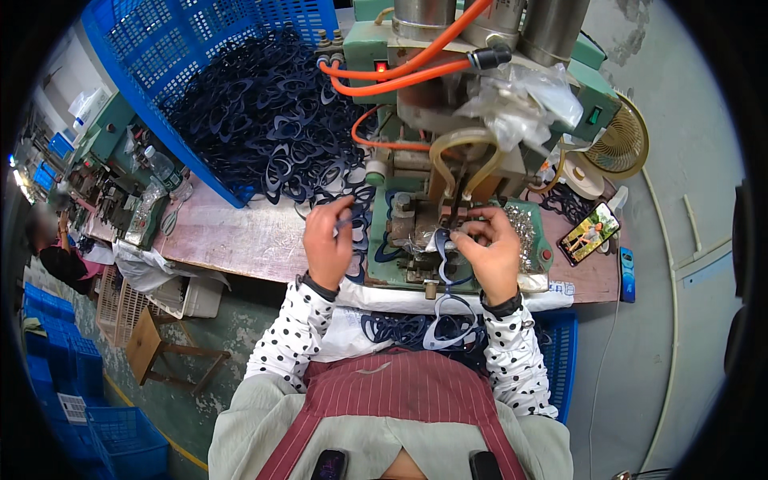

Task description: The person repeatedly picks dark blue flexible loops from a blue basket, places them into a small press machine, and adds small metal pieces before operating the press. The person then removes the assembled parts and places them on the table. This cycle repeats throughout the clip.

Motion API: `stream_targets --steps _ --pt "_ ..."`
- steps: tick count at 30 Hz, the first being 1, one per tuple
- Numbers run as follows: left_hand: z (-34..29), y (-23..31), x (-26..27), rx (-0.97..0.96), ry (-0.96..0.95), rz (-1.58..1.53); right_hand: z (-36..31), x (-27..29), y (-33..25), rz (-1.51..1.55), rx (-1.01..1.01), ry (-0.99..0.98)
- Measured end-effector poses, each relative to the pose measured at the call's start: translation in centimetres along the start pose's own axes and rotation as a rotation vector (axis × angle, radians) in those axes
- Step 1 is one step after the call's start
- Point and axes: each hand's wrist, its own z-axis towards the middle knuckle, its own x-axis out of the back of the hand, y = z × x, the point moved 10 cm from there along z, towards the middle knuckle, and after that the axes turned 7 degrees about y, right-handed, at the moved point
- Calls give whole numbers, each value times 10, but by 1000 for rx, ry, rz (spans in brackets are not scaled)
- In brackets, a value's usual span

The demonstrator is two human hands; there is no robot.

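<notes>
My right hand [494,252] is at the green press machine [382,276], thumb and fingers pinching the upper end of a dark blue looped strap piece [440,248]. That piece sits at the machine's metal working point [452,214]; further looped pieces [450,316] hang below it over the bench's front edge toward my lap. To the left of the machine, my left hand [328,244] is raised over the bench beside loose dark blue pieces [360,224]. Its thumb and forefinger are drawn together; what is between them, if anything, is blurred.
A blue crate [144,120] of dark blue cut pieces [264,112] leans at the back left. Orange hoses [400,70] cross the machine. Small metal parts [522,228], a phone [590,234] and a fan [620,140] are on the right. Another person [64,268] sits far left.
</notes>
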Motion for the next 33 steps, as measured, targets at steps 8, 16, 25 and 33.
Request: stream_targets --steps 8,16,25,33 --pt "-24 120 -10 -619 -120 -237 3 -15 9 161 -24 7" --pt "43 77 -6 9 1 -551 2 -17 6 257 -104 -37" --pt "-5 134 -7 -529 -186 -346 1 -10 6 261 -36 19" --pt "-61 149 -51 -753 -431 -476 28 97 44 -359 158 434"
